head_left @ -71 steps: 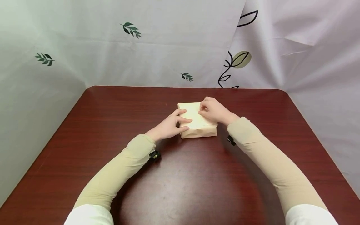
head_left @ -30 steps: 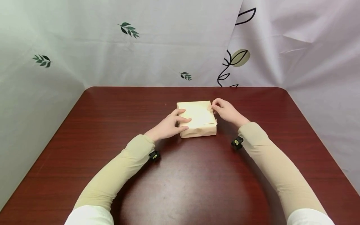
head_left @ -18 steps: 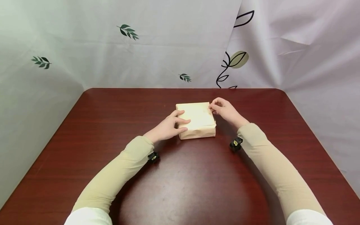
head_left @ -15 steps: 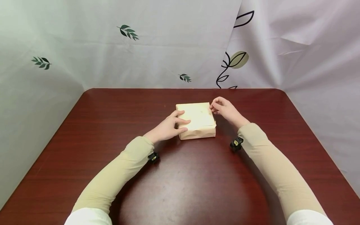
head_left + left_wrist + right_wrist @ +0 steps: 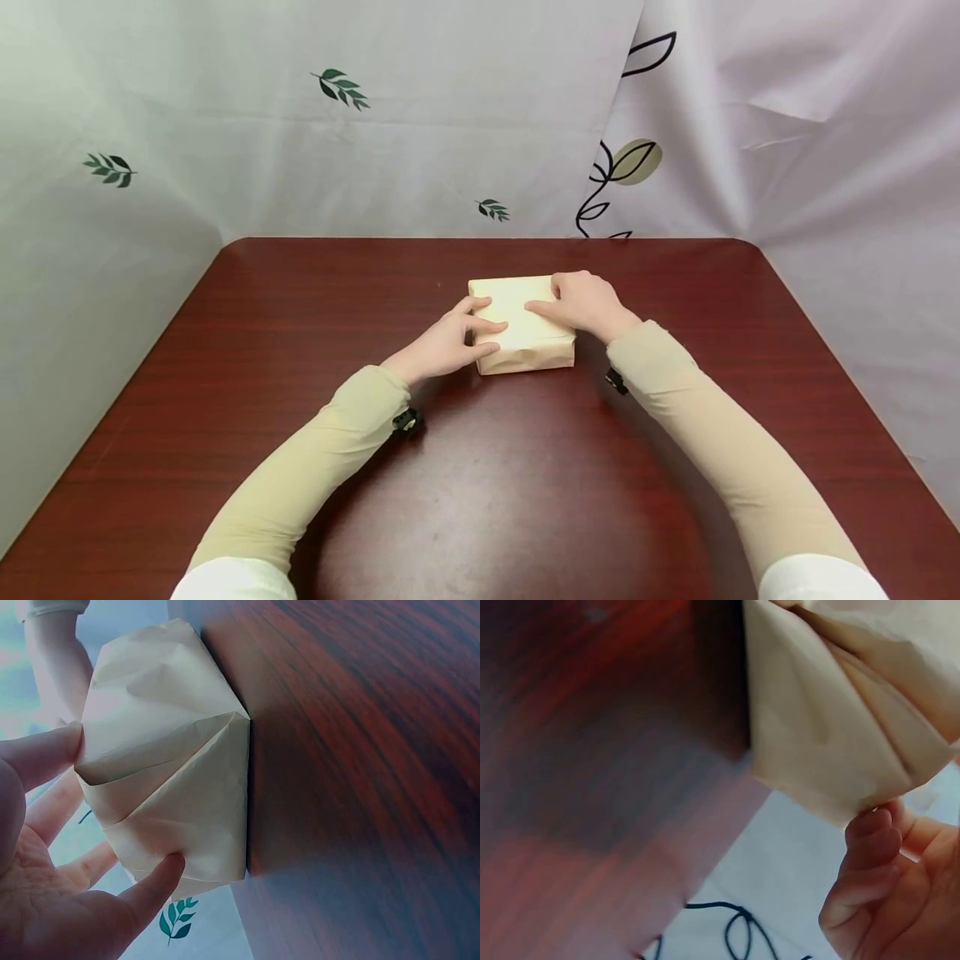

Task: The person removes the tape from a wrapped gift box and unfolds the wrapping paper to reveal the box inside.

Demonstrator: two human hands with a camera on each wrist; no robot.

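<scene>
A flat box wrapped in cream paper (image 5: 517, 292) lies on the table between both hands. In the left wrist view its near end (image 5: 195, 825) shows folded flaps with a diagonal crease. My left hand (image 5: 446, 342) rests on the box's left side, fingers spread and fairly straight on top, while one fingertip presses the folded end. At the right side, my right hand (image 5: 592, 304) has its thumb flat on the top face. Its other fingers (image 5: 870, 840) curl against the corner of the paper at the far right edge. Folded paper (image 5: 810, 712) covers that end too.
The dark red wooden table (image 5: 487, 500) has rounded far corners. Behind and beside it hang pale curtains (image 5: 420, 150) with leaf prints. A small black device (image 5: 408, 421) sits at the left wrist, another black device (image 5: 615, 382) at the right.
My right hand first moved from the top of the box out to its right edge, fingers pinched together. It then came back left, thumb onto the top. The left hand stays put.
</scene>
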